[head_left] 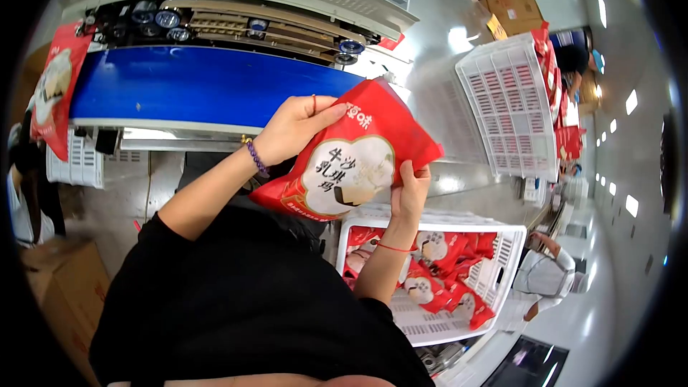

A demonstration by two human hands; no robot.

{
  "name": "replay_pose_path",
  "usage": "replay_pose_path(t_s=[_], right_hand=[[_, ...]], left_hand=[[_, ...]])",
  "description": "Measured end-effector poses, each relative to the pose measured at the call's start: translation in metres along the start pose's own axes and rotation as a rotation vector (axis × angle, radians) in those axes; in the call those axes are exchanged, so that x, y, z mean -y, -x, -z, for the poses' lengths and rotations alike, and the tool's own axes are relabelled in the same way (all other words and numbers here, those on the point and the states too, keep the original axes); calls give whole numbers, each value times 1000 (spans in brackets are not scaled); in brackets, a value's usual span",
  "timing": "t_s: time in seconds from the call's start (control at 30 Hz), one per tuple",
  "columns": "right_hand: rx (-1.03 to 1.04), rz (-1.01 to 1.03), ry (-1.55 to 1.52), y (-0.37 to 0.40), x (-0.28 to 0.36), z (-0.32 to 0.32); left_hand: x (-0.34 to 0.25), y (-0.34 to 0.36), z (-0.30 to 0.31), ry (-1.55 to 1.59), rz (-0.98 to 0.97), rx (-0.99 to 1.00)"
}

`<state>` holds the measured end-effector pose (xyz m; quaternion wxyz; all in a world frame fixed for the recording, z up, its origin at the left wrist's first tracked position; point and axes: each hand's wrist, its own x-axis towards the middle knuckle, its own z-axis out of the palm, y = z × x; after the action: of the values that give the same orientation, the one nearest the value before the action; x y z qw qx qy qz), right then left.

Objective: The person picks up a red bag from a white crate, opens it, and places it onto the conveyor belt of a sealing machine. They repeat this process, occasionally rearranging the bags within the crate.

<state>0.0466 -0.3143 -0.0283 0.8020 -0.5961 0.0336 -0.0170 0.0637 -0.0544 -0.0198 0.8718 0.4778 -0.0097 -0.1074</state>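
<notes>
A red snack bag [358,165] with a white and gold label and dark lettering is held up in front of my body, tilted. My left hand [301,125], with a purple bead bracelet at the wrist, grips its upper left edge, thumb on the front. My right hand [410,190] pinches the bag's right edge between thumb and fingers. The fingers behind the bag are partly hidden. Just beyond my left hand lies the blue belt [193,86] of a sealing machine [236,25]. Another red bag [57,93] hangs at the belt's left end.
Below my right arm stands a white crate [517,244] holding several red bags. A second white crate [509,107] with red bags stands at the right. Cardboard boxes [512,7] are stacked at the back, and another carton [68,301] stands lower left. Other people work at the right.
</notes>
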Motion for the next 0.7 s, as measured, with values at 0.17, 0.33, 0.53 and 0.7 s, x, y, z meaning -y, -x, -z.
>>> replay_pose_path(t_s=[0.17, 0.33, 0.53, 0.7], right_hand=[[-64, 135, 585, -50, 4, 16], [259, -99, 55, -73, -3, 54], [-70, 127, 560, -94, 2, 37], [-191, 160, 517, -131, 23, 47]], left_hand=[[27, -42, 19, -1029, -499, -146], [35, -56, 27, -346, -97, -230], [39, -65, 22, -604, -139, -269], [47, -111, 2, -261, 140, -256]])
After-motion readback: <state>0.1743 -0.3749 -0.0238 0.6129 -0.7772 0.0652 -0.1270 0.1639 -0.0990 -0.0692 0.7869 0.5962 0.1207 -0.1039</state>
